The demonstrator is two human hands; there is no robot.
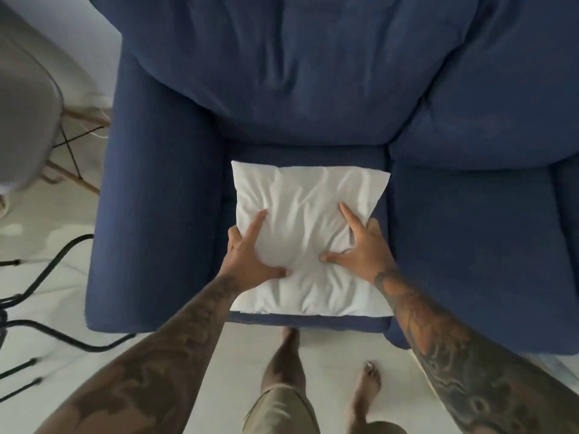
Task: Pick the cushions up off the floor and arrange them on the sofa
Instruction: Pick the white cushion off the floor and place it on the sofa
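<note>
A square white cushion [308,220] hangs flat over the left seat of the dark blue sofa [163,214], held between both hands. My left hand [250,256] grips its left edge, thumb pressed into the fabric and fingers wrapped around the side. My right hand [360,250] grips the right edge the same way. The cushion covers most of the seat between the left armrest and the neighbouring seat cushion. Its far corners point toward the backrest [313,73].
A grey chair [25,98] with wooden legs stands left of the sofa. Black metal legs [47,277] and a cable lie on the pale floor at the left. My bare feet [371,375] stand just in front of the sofa's front edge.
</note>
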